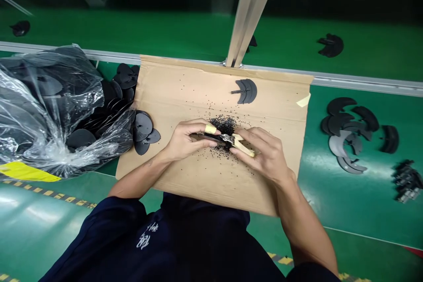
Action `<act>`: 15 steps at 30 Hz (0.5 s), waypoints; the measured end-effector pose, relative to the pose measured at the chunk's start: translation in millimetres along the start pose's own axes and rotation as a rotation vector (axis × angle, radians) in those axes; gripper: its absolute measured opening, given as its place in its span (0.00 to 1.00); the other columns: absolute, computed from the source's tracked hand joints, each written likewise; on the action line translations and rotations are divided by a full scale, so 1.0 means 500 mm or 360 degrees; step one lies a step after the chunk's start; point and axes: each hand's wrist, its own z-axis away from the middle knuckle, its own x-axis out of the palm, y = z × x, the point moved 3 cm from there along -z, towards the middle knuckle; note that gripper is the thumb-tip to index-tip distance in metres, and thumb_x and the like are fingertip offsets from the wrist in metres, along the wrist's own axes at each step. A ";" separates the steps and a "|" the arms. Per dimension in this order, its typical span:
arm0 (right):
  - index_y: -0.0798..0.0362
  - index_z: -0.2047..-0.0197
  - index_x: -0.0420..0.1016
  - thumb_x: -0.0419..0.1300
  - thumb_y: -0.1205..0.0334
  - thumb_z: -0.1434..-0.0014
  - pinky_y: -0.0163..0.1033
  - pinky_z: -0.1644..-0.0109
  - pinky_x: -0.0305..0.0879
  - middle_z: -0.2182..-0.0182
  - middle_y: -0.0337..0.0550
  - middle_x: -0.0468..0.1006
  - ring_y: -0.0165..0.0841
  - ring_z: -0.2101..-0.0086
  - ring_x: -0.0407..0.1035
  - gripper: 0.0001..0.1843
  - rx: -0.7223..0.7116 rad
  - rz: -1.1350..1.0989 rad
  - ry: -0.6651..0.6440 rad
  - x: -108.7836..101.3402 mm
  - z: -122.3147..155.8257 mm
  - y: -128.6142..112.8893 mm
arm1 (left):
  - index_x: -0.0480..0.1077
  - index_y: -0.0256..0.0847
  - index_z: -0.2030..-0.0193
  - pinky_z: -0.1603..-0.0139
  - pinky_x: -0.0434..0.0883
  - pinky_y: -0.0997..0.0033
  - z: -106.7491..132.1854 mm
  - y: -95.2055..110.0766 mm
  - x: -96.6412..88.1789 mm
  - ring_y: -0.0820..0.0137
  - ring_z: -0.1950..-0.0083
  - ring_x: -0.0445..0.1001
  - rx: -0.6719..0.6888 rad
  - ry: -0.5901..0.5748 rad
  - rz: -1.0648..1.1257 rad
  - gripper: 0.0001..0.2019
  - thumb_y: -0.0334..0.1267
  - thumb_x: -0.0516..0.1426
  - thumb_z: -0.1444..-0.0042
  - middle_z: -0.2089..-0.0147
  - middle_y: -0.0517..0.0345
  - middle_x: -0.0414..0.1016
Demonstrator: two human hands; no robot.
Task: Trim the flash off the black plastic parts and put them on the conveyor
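My left hand (pixel 190 139) pinches a thin black plastic part (pixel 209 136), seen nearly edge-on, between thumb and fingers. Yellow tape wraps one of its fingertips. In my right hand (pixel 262 150) is a pair of nippers (pixel 243 145) with yellowish handles. Their metal jaws meet the right end of the black part; whether they bite into it I cannot tell. Beneath both hands a heap of small black plastic bits (pixel 224 122) lies scattered over a cardboard sheet (pixel 185 180). Farther back on the cardboard rests a curved black piece (pixel 247 91).
At left, a clear plastic bag (pixel 49 110) holds black discs; several loose discs (pixel 144 128) lie beside it. On the green table (pixel 346 202) to the right are curved black pieces (pixel 350 130) and a cluster of small black parts (pixel 408 180). A metal post (pixel 253 13) stands behind.
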 end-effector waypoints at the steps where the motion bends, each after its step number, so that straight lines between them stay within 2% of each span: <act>1: 0.49 0.42 0.78 0.66 0.54 0.35 0.44 0.58 0.77 0.55 0.49 0.84 0.39 0.59 0.79 0.19 -0.0005 0.0009 0.0003 -0.001 0.000 0.000 | 0.84 0.42 0.58 0.57 0.79 0.68 0.000 0.000 0.000 0.69 0.60 0.81 -0.0007 -0.0002 -0.0008 0.12 0.46 0.70 0.43 0.60 0.50 0.84; 10: 0.47 0.40 0.77 0.65 0.52 0.35 0.45 0.58 0.78 0.55 0.49 0.84 0.40 0.59 0.79 0.22 -0.0027 0.0139 -0.0028 0.002 0.003 -0.006 | 0.84 0.42 0.59 0.60 0.80 0.68 0.003 -0.002 -0.002 0.69 0.61 0.82 -0.0002 0.0019 -0.0042 0.13 0.49 0.70 0.45 0.61 0.51 0.85; 15: 0.49 0.44 0.79 0.63 0.53 0.33 0.42 0.60 0.76 0.59 0.48 0.84 0.37 0.63 0.78 0.17 0.0004 0.0177 -0.0021 0.002 0.005 -0.012 | 0.84 0.42 0.60 0.61 0.79 0.69 0.005 -0.008 0.000 0.69 0.63 0.81 -0.0022 0.0000 -0.0028 0.15 0.51 0.70 0.45 0.62 0.51 0.85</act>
